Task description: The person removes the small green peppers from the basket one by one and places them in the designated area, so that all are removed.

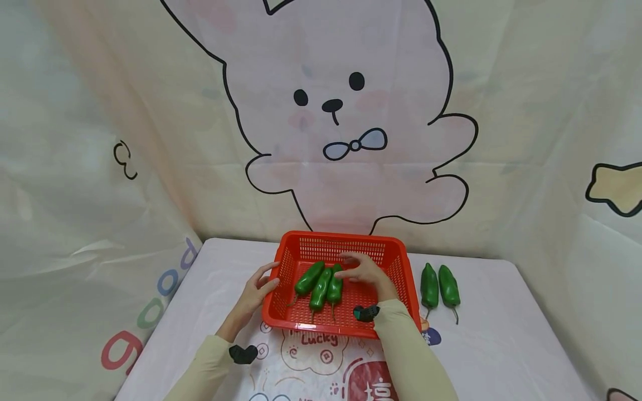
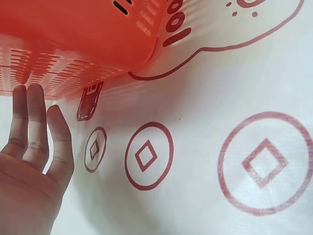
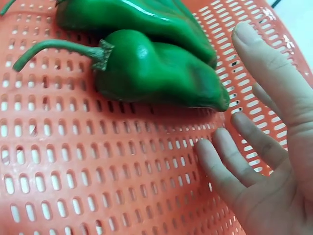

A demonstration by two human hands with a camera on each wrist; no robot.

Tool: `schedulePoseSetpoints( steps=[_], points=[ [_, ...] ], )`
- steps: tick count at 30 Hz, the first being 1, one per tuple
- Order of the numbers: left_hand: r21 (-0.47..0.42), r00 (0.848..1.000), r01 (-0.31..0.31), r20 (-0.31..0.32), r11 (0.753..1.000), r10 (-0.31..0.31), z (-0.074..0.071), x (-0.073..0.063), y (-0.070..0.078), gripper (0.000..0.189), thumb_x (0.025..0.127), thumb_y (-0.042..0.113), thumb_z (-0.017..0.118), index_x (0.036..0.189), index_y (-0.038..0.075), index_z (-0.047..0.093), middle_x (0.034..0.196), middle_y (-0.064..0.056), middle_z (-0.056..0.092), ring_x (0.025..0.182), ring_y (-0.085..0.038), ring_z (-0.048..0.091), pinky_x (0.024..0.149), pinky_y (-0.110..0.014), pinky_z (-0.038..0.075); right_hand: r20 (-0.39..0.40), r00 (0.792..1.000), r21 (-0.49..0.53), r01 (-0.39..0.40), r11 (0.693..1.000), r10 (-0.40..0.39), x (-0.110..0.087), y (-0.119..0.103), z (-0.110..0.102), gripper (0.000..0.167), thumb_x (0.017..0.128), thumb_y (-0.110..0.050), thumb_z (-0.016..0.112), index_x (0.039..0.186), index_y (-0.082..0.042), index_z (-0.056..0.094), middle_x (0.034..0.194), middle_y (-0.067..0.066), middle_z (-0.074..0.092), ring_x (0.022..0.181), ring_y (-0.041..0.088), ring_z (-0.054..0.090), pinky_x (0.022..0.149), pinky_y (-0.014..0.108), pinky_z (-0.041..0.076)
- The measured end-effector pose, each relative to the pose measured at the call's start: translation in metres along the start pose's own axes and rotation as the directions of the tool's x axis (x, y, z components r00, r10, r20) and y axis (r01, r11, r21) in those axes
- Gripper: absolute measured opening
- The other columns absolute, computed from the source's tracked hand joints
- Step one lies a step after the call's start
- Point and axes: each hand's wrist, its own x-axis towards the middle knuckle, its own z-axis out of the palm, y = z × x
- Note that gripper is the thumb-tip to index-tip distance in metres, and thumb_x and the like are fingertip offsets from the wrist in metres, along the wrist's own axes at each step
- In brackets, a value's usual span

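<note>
Left wrist view, red basket (image 2: 93,29) cropped, your left hand (image 1: 252,292) straight-fingered at its side (thumb out of frame), your right hand (image 1: 369,274) loosely spread, empty, near green peppers (image 1: 321,289).

In the head view your right grip (image 1: 368,274) hides part of the nearest green pepper (image 1: 334,291), while the sleeve (image 1: 411,351) behind that grip covers a stretch of the red basket (image 1: 321,328). In the left wrist view, the edges crop your left grip (image 2: 32,181), and the basket above it runs off the top; in the right wrist view, the second pepper (image 3: 132,17) ahead of your right grip is cut off too.
</note>
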Motion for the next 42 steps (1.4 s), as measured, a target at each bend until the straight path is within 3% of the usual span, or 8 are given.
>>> schedulePoseSetpoints(
  steps=[6,10,18,25,34,42],
  points=[
    [0.012,1.000,0.014,-0.013,1.000,-0.013,0.001,0.000,-0.001,0.051,0.102,0.024,0.065,0.150,0.025,0.048,0.133,-0.022,0.054,0.114,-0.038,0.059,0.085,-0.046,0.058,0.006,1.000,-0.071,-0.019,0.997,0.020,0.002,0.002,0.005,0.067,0.084,-0.015,0.086,0.144,-0.005,0.056,0.136,0.020,0.054,0.120,0.036,0.055,0.089,0.041,0.056],
    [0.012,1.000,0.019,-0.022,1.000,-0.019,0.002,-0.001,-0.001,0.051,0.102,0.024,0.065,0.149,0.026,0.048,0.134,-0.022,0.054,0.115,-0.038,0.059,0.085,-0.046,0.058,-0.006,1.000,-0.132,-0.019,0.991,0.019,0.004,0.004,0.007,0.067,0.084,-0.018,0.087,0.143,-0.006,0.057,0.129,0.016,0.057,0.118,0.036,0.055,0.095,0.045,0.053],
    [0.003,1.000,-0.001,-0.005,1.000,0.001,0.002,-0.001,0.000,0.051,0.103,0.022,0.064,0.151,0.023,0.047,0.133,-0.023,0.055,0.114,-0.040,0.059,0.084,-0.047,0.058,0.015,1.000,-0.116,0.003,0.993,-0.002,0.005,0.005,0.009,0.070,0.084,-0.010,0.086,0.144,0.001,0.053,0.124,0.022,0.055,0.108,0.034,0.057,0.083,0.040,0.059],
    [-0.001,1.000,0.007,-0.002,1.000,-0.007,0.002,-0.001,0.001,0.051,0.102,0.023,0.064,0.151,0.023,0.046,0.135,-0.023,0.054,0.117,-0.043,0.057,0.085,-0.047,0.058,0.019,1.000,-0.140,-0.021,0.990,0.024,0.008,0.005,0.010,0.071,0.082,-0.010,0.087,0.143,0.001,0.053,0.114,0.019,0.057,0.096,0.027,0.059,0.079,0.038,0.059],
    [0.002,1.000,0.015,-0.011,1.000,-0.015,0.003,-0.002,0.001,0.051,0.102,0.024,0.065,0.150,0.025,0.047,0.135,-0.023,0.054,0.117,-0.043,0.058,0.085,-0.049,0.058,0.034,0.999,-0.231,-0.004,0.973,0.012,0.010,0.008,0.010,0.073,0.081,-0.015,0.089,0.143,0.000,0.054,0.113,0.016,0.060,0.098,0.028,0.059,0.082,0.038,0.057],
    [0.004,1.000,0.022,0.003,1.000,-0.022,0.002,-0.001,-0.001,0.050,0.103,0.022,0.062,0.151,0.026,0.046,0.137,-0.024,0.053,0.117,-0.044,0.057,0.084,-0.047,0.058,0.060,0.998,-0.205,0.002,0.979,0.011,0.012,0.007,0.012,0.074,0.081,-0.012,0.088,0.144,0.001,0.052,0.113,0.017,0.059,0.097,0.027,0.060,0.080,0.038,0.058]
  ],
)
